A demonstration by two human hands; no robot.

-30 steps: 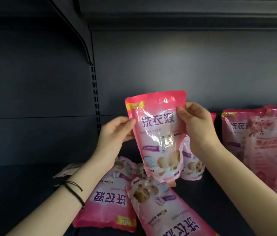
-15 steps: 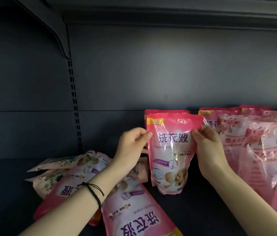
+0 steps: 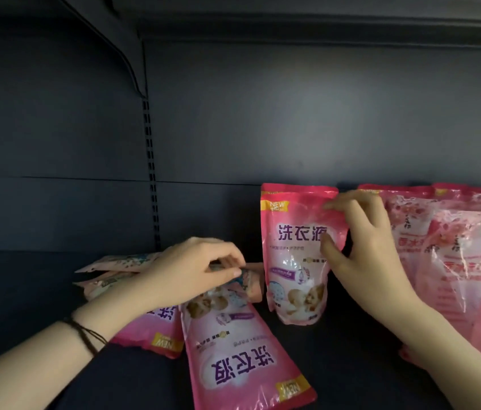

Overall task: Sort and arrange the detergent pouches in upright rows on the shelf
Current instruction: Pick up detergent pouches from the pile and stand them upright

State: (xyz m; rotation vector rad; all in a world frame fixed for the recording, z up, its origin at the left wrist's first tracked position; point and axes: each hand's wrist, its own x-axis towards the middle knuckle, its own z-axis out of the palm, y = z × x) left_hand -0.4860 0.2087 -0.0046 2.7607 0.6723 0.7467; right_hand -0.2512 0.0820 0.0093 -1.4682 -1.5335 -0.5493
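**Shelf, pouch stood up at the left end of the row**

Nearest me: one flat pouch point(image 3: 242, 350) lies face up on the dark shelf point(image 3: 26, 291), print upside down to me, its "NEW" corner pointing at the front edge. A second flat pouch point(image 3: 156, 329) lies just left of it, partly under my left forearm. Black hair tie point(image 3: 85, 335) on that wrist.

My left hand point(image 3: 195, 270) is over the heap, fingers curled, thumb and fingertips pinching the end of a peach pouch point(image 3: 252, 284). Blurred, so I cannot tell how much of it I hold. Farther left, more pale pouches point(image 3: 115, 267) lie flat, stacked loosely.

Mid shelf: the upright pouch point(image 3: 295, 255) stands on its base, pink top, print the right way up, facing me. My right hand point(image 3: 363, 247) is spread at its right side, thumb point(image 3: 328, 247) pressed on the front face, forefinger tip at the top seam. Directly behind it stands another pink pouch point(image 3: 292, 187), only its top strip showing.

Right of my hand: standing rows of paler pink pouches point(image 3: 455, 255), close together, running off the edge of view.

Far: grey back panel point(image 3: 292, 113), a slotted upright strip point(image 3: 150, 173), and a curved bracket point(image 3: 115, 45) under the shelf above.
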